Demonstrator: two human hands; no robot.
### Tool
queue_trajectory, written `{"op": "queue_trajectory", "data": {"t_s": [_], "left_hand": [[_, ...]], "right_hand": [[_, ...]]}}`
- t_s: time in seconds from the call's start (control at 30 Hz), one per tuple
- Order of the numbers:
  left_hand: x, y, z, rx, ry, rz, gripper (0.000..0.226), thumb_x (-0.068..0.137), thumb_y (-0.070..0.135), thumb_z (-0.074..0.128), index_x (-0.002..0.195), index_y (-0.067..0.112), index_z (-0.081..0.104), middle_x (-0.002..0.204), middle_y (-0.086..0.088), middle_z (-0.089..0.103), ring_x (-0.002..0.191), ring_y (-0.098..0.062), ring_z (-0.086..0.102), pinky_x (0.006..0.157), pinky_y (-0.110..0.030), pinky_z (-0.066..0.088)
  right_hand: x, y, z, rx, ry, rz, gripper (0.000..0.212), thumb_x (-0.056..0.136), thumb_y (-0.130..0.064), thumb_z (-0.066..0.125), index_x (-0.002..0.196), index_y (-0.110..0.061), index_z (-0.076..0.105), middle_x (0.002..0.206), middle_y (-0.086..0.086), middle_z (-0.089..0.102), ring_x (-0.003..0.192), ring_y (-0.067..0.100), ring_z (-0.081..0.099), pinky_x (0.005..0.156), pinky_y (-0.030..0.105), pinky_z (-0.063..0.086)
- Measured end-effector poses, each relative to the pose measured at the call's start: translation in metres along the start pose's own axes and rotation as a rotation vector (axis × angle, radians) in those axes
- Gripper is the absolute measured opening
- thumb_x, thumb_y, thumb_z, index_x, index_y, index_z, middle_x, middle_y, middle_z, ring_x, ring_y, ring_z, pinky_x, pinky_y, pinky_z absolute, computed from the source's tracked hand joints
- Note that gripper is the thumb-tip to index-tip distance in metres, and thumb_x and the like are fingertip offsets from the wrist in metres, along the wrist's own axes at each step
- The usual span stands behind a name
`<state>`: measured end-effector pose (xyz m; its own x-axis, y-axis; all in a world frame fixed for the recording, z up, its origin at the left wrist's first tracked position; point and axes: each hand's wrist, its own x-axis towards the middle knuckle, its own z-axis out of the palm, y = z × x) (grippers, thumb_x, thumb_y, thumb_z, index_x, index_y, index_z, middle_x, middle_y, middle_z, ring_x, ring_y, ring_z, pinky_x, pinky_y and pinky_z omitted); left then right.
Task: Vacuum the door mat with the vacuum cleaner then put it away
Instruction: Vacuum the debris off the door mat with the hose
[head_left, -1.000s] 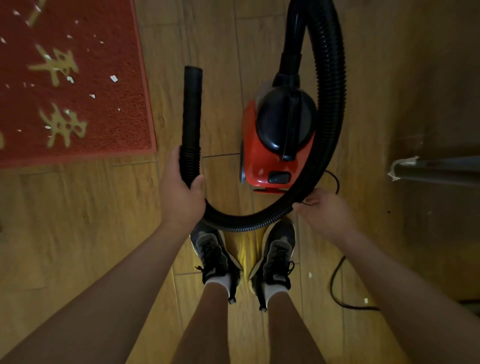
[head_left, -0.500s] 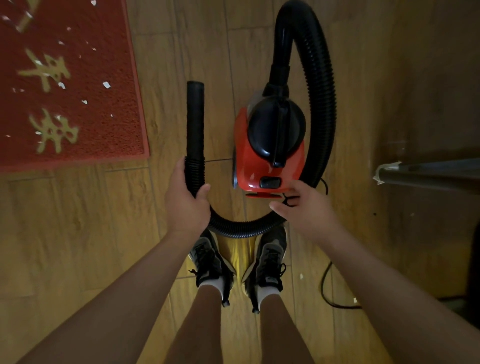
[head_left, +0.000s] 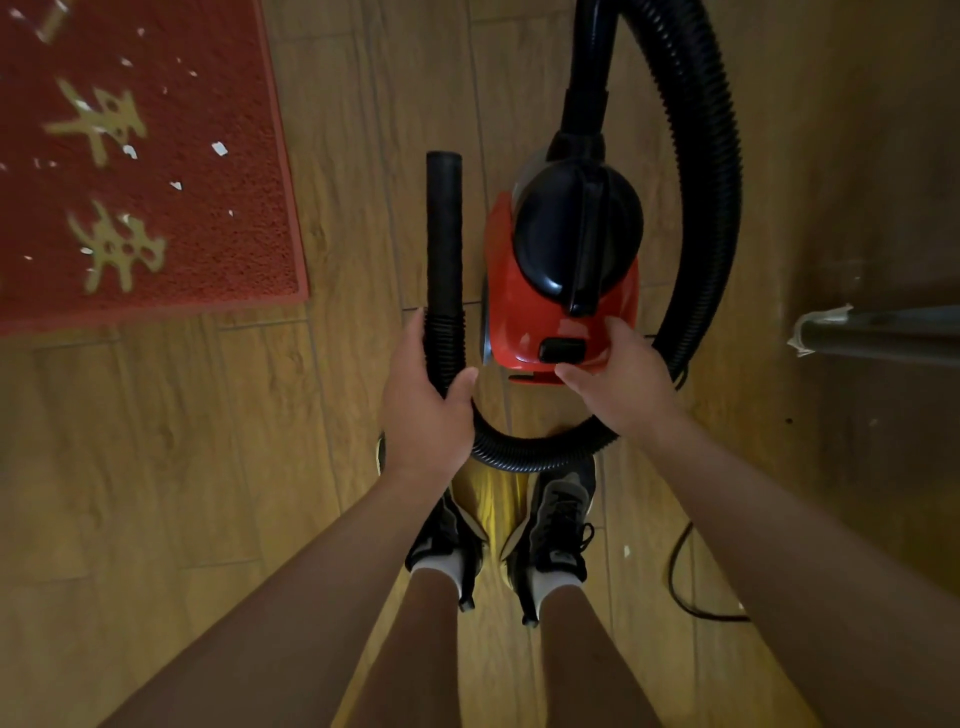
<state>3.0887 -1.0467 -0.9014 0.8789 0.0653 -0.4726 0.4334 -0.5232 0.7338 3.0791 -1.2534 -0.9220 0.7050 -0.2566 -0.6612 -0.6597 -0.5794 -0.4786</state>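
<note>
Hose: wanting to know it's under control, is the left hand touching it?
Touching. Head view shows the left hand gripping the hose, thumb curled across it.

Head-worn view down own body. Left hand (head_left: 423, 415), right hand (head_left: 618, 384) bare; left forearm (head_left: 291, 571), right forearm (head_left: 779, 545) bare to frame edge. Left leg (head_left: 410, 660), right leg (head_left: 587, 670) bare at shins. White ankle socks: left sock (head_left: 437, 576), right sock (head_left: 553, 587). Left shoe (head_left: 447, 535), right shoe (head_left: 558, 519): dark grey-black lace-up trainers, black laces, pale cream sole edges.
</note>
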Motion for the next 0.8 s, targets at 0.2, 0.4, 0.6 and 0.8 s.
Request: {"op": "queue_trajectory", "data": {"t_s": [0.2,0.4,0.6,0.8], "left_hand": [[0.0,-0.001,0.013,-0.046,0.003,0.037,0.06,0.094,0.014,0.068,0.145,0.032,0.044,0.126,0.016,0.06,0.12,-0.008,0.059,0.103,-0.044,0.051],[0.0,-0.002,0.024,-0.05,-0.001,0.046,0.063,0.094,0.015,0.068,0.136,0.052,0.039,0.12,0.026,0.059,0.114,-0.009,0.062,0.1,-0.044,0.053],[0.0,-0.006,0.03,-0.045,0.009,0.076,0.07,0.093,0.016,0.067,0.129,0.067,0.035,0.121,0.028,0.059,0.115,-0.012,0.062,0.1,-0.047,0.053],[0.004,-0.008,0.032,-0.048,0.021,0.078,0.07,0.091,0.024,0.066,0.128,0.073,0.032,0.123,0.022,0.059,0.115,-0.018,0.063,0.1,-0.049,0.053]], "right_hand": [[0.014,0.009,0.007,-0.044,0.07,0.021,0.074,0.082,-0.035,0.08,0.142,-0.013,0.043,0.146,0.01,0.042,0.126,0.016,0.05,0.097,0.017,0.03],[0.017,0.022,0.021,-0.063,0.172,0.005,0.087,0.078,-0.033,0.084,0.147,-0.007,0.038,0.148,0.014,0.035,0.133,0.026,0.044,0.112,0.03,0.035],[0.019,0.025,0.036,-0.036,0.267,0.006,0.088,0.077,-0.033,0.085,0.144,-0.005,0.037,0.145,0.017,0.036,0.132,0.034,0.041,0.112,0.04,0.037],[0.026,0.023,0.042,-0.024,0.358,0.025,0.084,0.075,-0.031,0.087,0.139,-0.005,0.039,0.142,0.017,0.038,0.129,0.035,0.044,0.109,0.041,0.039]]}}
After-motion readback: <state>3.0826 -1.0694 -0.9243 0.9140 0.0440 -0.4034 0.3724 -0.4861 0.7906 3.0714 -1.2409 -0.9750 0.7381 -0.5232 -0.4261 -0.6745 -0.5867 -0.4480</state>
